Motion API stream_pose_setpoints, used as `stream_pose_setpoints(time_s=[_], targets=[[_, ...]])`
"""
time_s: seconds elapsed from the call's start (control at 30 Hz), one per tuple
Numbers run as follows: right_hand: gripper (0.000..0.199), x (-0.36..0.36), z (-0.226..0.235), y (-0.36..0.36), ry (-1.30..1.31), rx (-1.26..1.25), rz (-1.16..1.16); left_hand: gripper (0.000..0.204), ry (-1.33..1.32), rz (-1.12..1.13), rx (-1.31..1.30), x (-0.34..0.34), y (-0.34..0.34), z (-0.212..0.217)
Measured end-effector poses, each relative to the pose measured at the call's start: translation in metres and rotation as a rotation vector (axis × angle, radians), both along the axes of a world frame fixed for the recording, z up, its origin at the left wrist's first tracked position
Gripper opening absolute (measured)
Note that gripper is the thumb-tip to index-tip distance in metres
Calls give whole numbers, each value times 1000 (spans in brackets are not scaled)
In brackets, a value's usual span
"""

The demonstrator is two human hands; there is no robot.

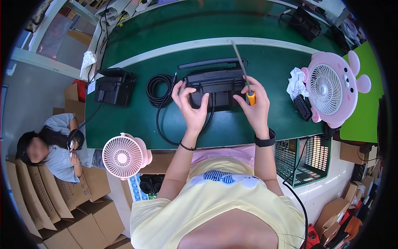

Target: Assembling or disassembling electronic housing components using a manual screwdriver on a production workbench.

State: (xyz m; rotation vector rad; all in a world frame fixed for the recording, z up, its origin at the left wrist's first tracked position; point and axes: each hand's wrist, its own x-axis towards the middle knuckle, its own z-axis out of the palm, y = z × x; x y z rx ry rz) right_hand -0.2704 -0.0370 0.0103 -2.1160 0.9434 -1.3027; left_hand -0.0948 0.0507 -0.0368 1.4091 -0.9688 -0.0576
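Observation:
A black plastic box [224,85] with a clasped lid lies on the green table in front of me. My left hand [192,106] grips its left end, fingers bent over the corner and thumb against the front. My right hand [258,108] is at the right end, thumb touching the box. Tucked in that same hand is a screwdriver with an orange handle [251,98], its long shaft pointing up and away. A black cable [159,120] runs from the front of the box to a coil left of it, where a plug end sticks up. Behind the box lies a long black bar [207,63].
Another black box [114,87] stands at the table's left. A small pink fan [122,157] is by the front left edge. To the right are crumpled tissue [297,83], a black case [302,107] and a pink animal-shaped fan [331,87]. A co-worker [62,145] sits at left.

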Motion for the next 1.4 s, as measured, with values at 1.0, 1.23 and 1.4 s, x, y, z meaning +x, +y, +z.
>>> stream_pose_setpoints(time_s=[1.0,1.23,1.4], targets=[[27,18,17,-14,248,-167,126,51,-316,80,62,19,-32,7],[43,15,28,-20,386,-50,215,69,-694,-79,244,55,-31,30],[40,9,22,-25,447,-149,145,94,-741,-369,388,82,-16,35]])
